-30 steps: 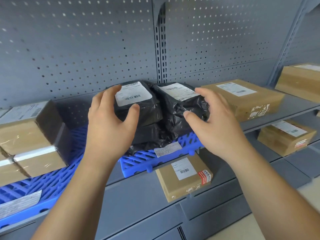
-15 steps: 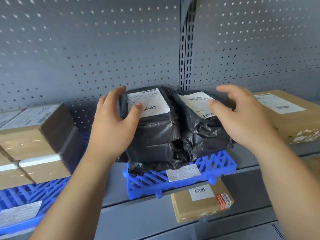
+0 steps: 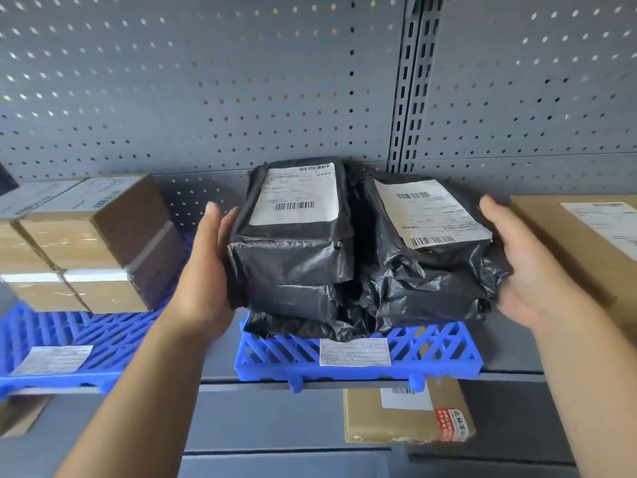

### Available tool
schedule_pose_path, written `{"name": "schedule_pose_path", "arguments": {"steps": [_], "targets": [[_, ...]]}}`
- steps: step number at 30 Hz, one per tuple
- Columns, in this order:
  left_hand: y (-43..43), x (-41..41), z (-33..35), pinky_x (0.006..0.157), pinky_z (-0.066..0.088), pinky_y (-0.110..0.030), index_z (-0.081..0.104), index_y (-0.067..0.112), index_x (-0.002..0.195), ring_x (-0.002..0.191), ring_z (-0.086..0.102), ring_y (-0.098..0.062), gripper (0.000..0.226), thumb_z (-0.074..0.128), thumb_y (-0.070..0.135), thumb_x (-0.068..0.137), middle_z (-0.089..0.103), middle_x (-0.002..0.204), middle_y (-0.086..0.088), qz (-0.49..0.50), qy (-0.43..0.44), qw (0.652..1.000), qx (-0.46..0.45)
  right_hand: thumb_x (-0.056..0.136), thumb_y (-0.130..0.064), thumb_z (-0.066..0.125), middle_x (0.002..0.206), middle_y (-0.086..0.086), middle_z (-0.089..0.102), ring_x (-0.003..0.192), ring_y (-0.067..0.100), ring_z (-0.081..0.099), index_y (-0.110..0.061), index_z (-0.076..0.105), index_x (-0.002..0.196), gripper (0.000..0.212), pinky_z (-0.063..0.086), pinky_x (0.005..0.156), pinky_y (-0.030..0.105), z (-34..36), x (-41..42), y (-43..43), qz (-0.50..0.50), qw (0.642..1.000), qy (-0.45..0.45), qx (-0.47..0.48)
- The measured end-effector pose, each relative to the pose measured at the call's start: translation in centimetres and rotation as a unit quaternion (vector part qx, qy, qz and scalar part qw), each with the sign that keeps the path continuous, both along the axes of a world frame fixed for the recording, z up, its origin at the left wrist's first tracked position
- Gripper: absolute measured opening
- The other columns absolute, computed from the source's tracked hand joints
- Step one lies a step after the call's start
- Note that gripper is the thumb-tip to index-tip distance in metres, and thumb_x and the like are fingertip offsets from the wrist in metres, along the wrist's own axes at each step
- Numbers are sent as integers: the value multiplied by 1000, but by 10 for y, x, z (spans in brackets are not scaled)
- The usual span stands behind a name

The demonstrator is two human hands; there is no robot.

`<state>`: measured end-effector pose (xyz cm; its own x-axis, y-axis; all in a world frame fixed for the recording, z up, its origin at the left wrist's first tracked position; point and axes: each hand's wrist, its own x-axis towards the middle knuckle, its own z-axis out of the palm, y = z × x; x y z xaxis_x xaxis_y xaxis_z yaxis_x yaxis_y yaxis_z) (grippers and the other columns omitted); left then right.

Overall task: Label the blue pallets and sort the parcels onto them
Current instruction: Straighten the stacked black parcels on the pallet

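Note:
Several black plastic-wrapped parcels with white shipping labels are stacked on a small blue pallet (image 3: 441, 357) on the shelf; the left stack (image 3: 293, 257) and the right stack (image 3: 431, 270) stand side by side. A paper label (image 3: 355, 351) sticks to the pallet's front. My left hand (image 3: 206, 274) lies flat against the left side of the left stack, fingers straight. My right hand (image 3: 531, 270) is open beside the right stack, at or just off its right side. A second blue pallet (image 3: 103, 339) at the left, also labelled, carries taped brown cartons (image 3: 93, 246).
A large brown carton (image 3: 586, 243) stands on the shelf just right of my right hand. A smaller brown box (image 3: 406, 415) lies on the lower shelf beneath the pallet. Grey perforated panels (image 3: 241, 81) back the shelving.
Both hands dropped from the tops of the black parcels and spread to their outer sides. The view moved closer and leftward, centring the small pallet.

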<state>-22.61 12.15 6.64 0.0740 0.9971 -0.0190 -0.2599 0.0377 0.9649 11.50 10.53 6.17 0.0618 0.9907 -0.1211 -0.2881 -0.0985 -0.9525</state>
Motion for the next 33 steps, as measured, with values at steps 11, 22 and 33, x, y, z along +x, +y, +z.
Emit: {"name": "schedule_pose_path", "arguments": {"steps": [11,22,33], "targets": [[14,12,-24,119,33,-50,64,24,140,136,57,-28,64,36,66,101,62,145,-9,-76,-53,995,-24,95,-45,57,124,10,74,112,28,72,-20,78,117,39,61,78,37,-12,-20,5,42,995,84,18],[29,24,-27,57,60,-41,74,37,102,98,66,-16,46,33,55,109,79,88,1,-11,22,1000,-6,95,-44,58,129,12,71,117,32,69,-18,69,130,45,62,84,40,-18,-28,9,54,997,51,-1],[26,12,-30,118,37,-51,66,29,137,131,61,-24,67,33,73,99,67,139,-4,-97,31,995,-19,90,-63,60,141,1,64,130,22,61,-28,59,142,63,47,106,47,-28,-29,-3,36,996,-3,77]]}}
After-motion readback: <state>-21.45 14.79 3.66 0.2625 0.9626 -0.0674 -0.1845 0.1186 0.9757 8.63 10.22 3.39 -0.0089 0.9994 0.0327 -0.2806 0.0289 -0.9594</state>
